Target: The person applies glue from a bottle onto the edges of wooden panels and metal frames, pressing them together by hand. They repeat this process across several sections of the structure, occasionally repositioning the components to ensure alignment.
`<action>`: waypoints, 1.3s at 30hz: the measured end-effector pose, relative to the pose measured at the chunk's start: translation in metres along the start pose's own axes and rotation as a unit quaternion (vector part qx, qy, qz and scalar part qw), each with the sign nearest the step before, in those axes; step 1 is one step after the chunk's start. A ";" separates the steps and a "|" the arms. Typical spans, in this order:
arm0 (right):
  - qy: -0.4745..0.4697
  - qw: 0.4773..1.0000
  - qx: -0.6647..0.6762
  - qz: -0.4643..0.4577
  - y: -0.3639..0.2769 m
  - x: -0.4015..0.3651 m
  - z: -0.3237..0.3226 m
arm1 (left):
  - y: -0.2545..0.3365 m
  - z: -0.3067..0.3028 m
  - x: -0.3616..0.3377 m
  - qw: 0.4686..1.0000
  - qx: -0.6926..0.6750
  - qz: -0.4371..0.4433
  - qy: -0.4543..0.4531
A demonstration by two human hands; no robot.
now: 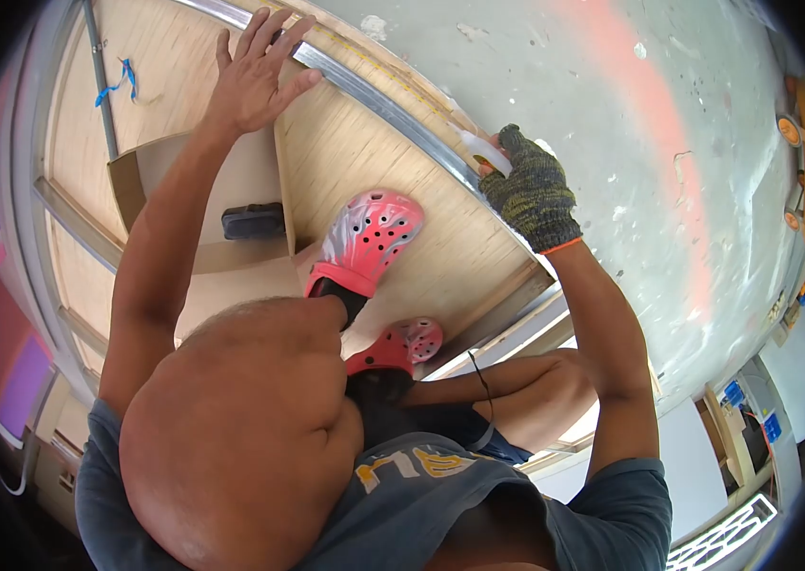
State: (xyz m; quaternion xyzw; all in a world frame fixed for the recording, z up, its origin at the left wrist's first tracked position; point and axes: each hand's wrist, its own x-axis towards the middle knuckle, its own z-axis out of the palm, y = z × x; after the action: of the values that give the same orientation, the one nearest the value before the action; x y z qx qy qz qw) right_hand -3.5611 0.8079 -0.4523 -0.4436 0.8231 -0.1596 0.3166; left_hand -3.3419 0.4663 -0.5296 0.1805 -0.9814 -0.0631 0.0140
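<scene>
My left hand [264, 81] is bare, its fingers spread over a silver metal channel [364, 90] at the top. Beside the channel runs a thin wooden edge with a yellow marked line [378, 67]. On my right hand [531, 186] is a dark knitted glove with an orange cuff. Its bare fingertips are closed round a white handheld tool [486, 152] at the channel's outer edge. The tool's tip is too small to make out.
Pale plywood [355, 152] lies under my pink clogs [374, 228]. An open cardboard box [240, 181] holds a dark object [253, 222]. A blue strip [117, 84] hangs by a metal bar. Grey floor [650, 190] with a red stripe extends to the right.
</scene>
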 end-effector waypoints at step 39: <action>-0.009 0.998 0.054 0.019 -0.099 0.156 0.007 | -0.145 -0.008 0.152 0.571 -0.230 -0.739 0.273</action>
State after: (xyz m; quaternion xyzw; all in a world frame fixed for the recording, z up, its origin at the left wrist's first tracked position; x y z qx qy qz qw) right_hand -3.5573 0.6235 -0.4627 -0.4113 0.8188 -0.1941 0.3503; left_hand -3.4321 0.2775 -0.5397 0.8428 -0.4085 -0.2228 0.2705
